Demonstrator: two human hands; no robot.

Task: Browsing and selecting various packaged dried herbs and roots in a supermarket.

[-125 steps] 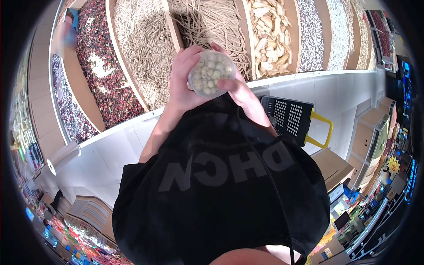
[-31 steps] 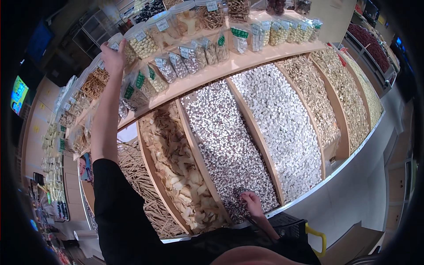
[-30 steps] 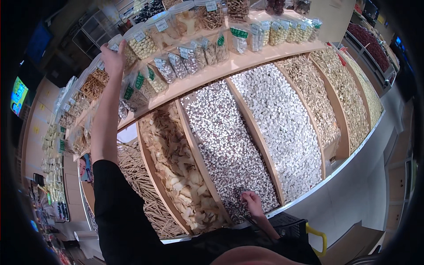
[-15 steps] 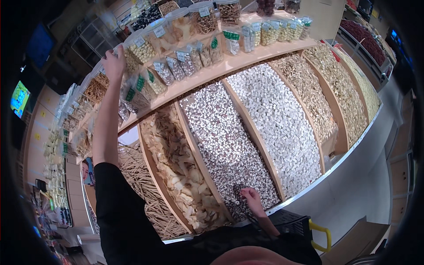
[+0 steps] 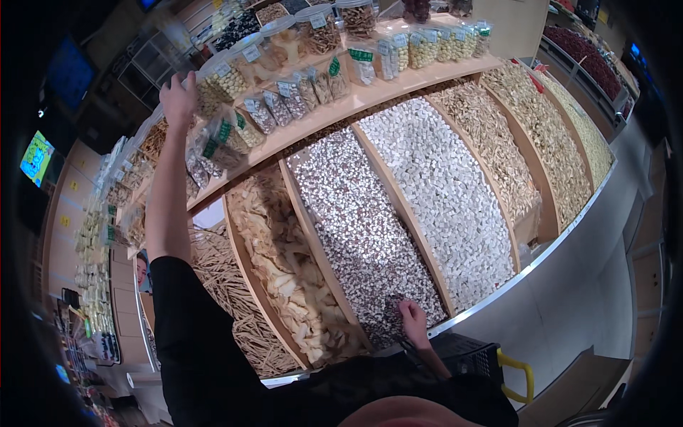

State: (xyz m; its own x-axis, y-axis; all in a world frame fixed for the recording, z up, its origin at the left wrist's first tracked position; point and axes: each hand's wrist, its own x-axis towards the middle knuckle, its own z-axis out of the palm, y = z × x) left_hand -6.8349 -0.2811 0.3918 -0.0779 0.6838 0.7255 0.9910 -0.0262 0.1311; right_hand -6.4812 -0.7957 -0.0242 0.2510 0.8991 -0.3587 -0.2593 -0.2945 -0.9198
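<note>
My left hand point(image 5: 179, 99) reaches up to the row of clear jars along the raised shelf. Its fingers are bent round the top of one jar, whose lid and body the hand mostly covers. Beside it stands a jar of pale round pieces point(image 5: 226, 80). My right hand point(image 5: 413, 317) is low over the near end of a bin of purple-and-white speckled seeds point(image 5: 356, 206). Its fingers are closed together, and whatever they hold is too small to make out. A black basket point(image 5: 466, 354) with a yellow handle point(image 5: 523, 373) is beside my right forearm.
Wooden dividers part the sloping bins of pale sticks point(image 5: 220, 274), dried slices point(image 5: 284, 277), white cubes point(image 5: 445, 192) and flaky pieces point(image 5: 491, 142). Small packed bags point(image 5: 288, 99) line the shelf point(image 5: 320, 121). A metal edge point(image 5: 498, 292) runs along the front.
The view has shifted slightly. My right hand has moved a little to the right, and its fingers have drawn closer together. My left hand stays at the jar.
</note>
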